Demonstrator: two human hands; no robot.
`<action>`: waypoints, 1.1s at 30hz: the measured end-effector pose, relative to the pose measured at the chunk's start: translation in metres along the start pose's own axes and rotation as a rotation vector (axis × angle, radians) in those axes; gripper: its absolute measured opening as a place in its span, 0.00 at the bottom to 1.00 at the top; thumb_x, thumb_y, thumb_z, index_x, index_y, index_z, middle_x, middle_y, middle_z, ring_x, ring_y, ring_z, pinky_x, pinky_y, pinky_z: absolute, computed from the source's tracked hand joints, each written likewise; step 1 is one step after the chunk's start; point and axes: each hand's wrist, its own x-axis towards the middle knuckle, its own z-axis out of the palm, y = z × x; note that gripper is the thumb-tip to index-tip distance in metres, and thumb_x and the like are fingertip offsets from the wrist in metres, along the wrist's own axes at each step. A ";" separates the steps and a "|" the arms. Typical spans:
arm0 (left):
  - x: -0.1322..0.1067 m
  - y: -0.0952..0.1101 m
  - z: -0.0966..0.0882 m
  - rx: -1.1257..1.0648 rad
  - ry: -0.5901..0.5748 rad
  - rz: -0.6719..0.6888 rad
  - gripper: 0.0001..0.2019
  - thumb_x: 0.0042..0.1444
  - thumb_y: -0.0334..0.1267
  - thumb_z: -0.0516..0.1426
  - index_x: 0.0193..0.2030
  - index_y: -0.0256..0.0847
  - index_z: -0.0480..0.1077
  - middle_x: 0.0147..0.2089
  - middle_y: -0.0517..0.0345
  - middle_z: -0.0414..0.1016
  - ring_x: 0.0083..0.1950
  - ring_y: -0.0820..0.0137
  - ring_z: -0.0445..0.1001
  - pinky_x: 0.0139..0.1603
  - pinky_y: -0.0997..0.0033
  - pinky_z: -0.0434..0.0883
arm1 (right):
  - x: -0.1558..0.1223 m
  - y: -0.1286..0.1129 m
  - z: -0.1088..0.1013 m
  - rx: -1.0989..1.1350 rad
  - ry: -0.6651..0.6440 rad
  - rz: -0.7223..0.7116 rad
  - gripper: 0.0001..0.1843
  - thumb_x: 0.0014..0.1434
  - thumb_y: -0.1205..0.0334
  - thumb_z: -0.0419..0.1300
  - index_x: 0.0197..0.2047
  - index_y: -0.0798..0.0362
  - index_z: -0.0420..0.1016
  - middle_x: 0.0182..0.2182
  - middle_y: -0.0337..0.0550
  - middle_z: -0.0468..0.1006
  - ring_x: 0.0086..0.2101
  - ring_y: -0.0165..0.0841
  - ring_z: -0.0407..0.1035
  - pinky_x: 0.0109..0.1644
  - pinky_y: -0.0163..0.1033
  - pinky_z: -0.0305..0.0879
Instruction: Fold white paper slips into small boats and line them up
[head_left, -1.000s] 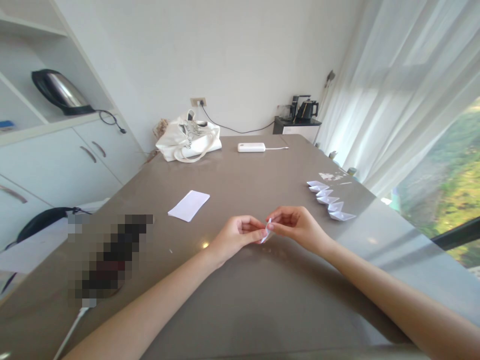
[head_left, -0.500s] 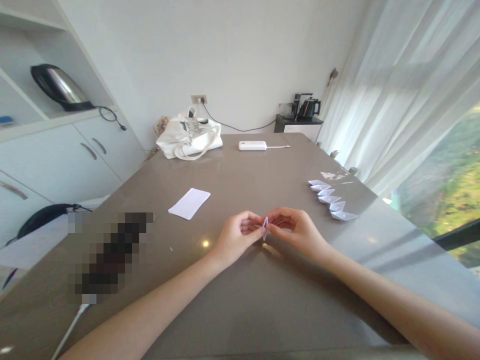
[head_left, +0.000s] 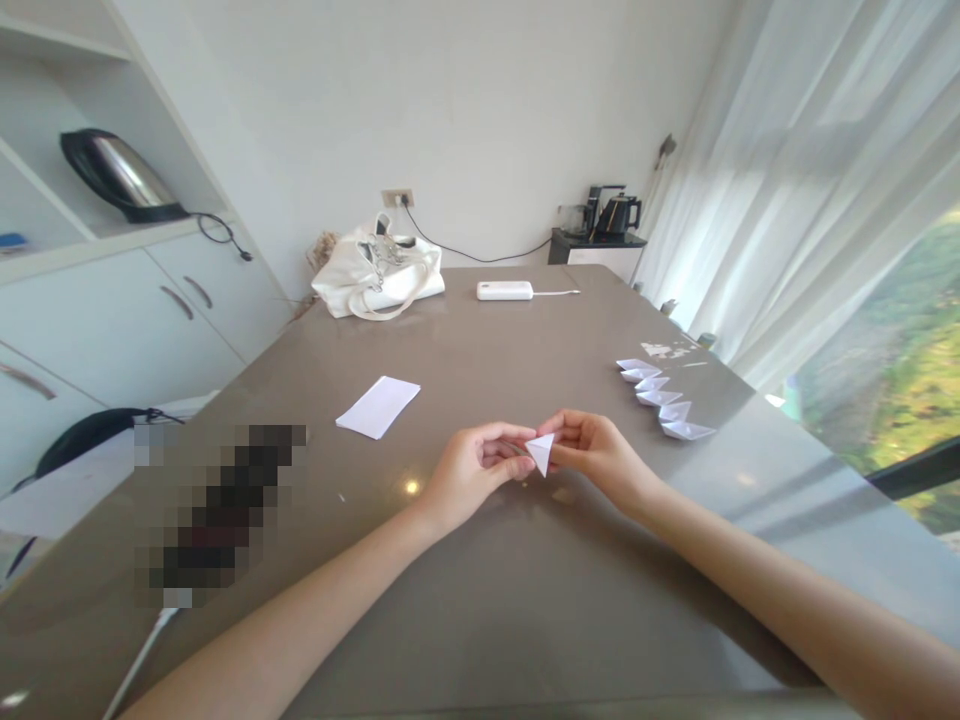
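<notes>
A small piece of white paper folded into a triangle [head_left: 541, 453] is held up over the table, one point facing down. My left hand [head_left: 480, 470] pinches its left side between thumb and fingers. On the other side my right hand [head_left: 596, 450] has its fingers closed at the paper's right edge, partly hidden behind it. Several folded paper boats [head_left: 660, 398] stand in a row on the table to the right of my hands. To the left lies a stack of white paper sheets [head_left: 379, 407].
The brown table [head_left: 465, 345] also bears a white bag [head_left: 382, 275], a white power bank [head_left: 505, 291] with a short cable, and paper scraps [head_left: 667, 350]. A blurred-out dark object [head_left: 225, 510] with a white cable [head_left: 139, 655] lies at the left, near my forearm.
The folded paper was edge-on between my fingers and now shows its flat triangular face. My right hand has shifted slightly right; the other objects have not moved.
</notes>
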 end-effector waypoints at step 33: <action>0.003 0.001 -0.002 -0.011 0.008 -0.020 0.13 0.50 0.43 0.61 0.28 0.33 0.71 0.25 0.59 0.71 0.27 0.75 0.68 0.31 0.77 0.66 | -0.007 -0.005 0.002 -0.202 -0.016 -0.148 0.17 0.55 0.51 0.60 0.25 0.57 0.71 0.20 0.38 0.70 0.23 0.27 0.63 0.26 0.32 0.59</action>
